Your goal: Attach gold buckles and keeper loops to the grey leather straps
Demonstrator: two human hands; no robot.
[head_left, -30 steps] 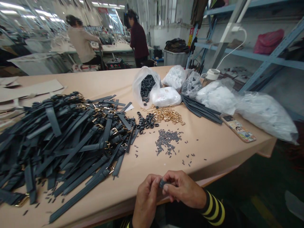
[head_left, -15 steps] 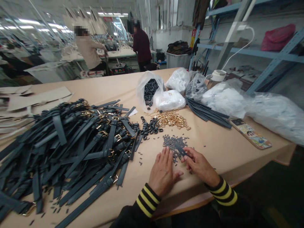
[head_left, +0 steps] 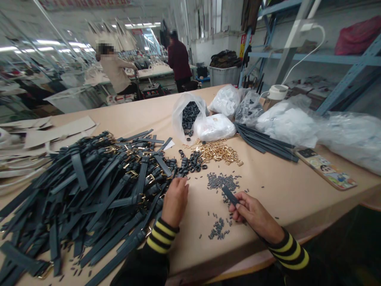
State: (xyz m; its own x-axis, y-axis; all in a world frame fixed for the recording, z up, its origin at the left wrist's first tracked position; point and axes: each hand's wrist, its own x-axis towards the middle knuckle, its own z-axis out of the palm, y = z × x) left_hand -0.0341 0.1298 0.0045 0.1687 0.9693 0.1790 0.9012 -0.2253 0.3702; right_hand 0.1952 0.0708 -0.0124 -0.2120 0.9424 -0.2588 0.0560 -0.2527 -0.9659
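Observation:
My right hand [head_left: 251, 212] is closed round a short dark leather strap [head_left: 230, 195], its free end pointing up and left over a scatter of small dark pellet-like pieces [head_left: 220, 180]. Nearer to me, between my hands, lies a smaller cluster of the same pieces [head_left: 218, 229]. At the right edge of a big heap of dark straps with gold buckles [head_left: 119, 186], my left hand [head_left: 175, 202] shows its back. Its fingers are bent together, and whatever they hold is hidden. Just beyond its fingertips lie small black loops [head_left: 195, 161] and gold buckles [head_left: 218, 151].
An open plastic bag of black loops [head_left: 189, 115] stands behind, with white bags [head_left: 216, 127] beside it. Long dark strips [head_left: 264, 141] and a patterned phone [head_left: 327, 169] lie at the right. Pale cut pieces [head_left: 59, 131] lie far left. Two people work in the background.
My left hand has lifted off the small pieces and moved left to the strap heap, uncovering a cluster nearer me. My right hand keeps hold of the strap.

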